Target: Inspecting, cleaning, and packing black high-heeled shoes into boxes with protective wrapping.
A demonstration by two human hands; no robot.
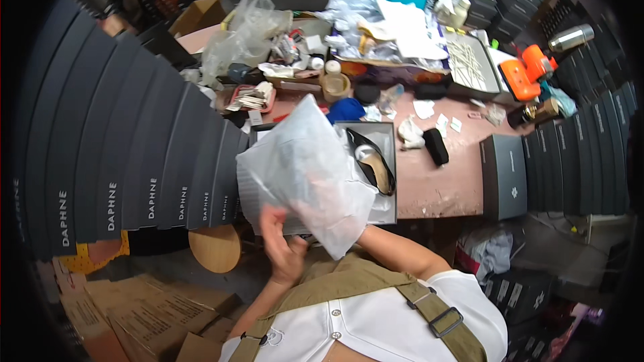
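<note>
1. Translucent white plastic bag point(305, 174), crinkled and wide, is held up in front of the person, above the open grey shoe box point(386, 135) on the pink-brown table point(436, 191).
2. Left hand point(282, 245) grips the bag's lower left edge, fingers point(272, 218) curled narrow around the plastic.
3. Right hand is hidden behind the bag; only its forearm point(402, 255) shows, running up to the bag's lower corner. Whether it is closed or spread cannot be told.
4. Black and tan heeled shoe point(372, 164) lies inside the box, just right of the bag.
5. Dark grey stacked shoe boxes point(134, 154) stand to the left, close beside the bag.
</note>
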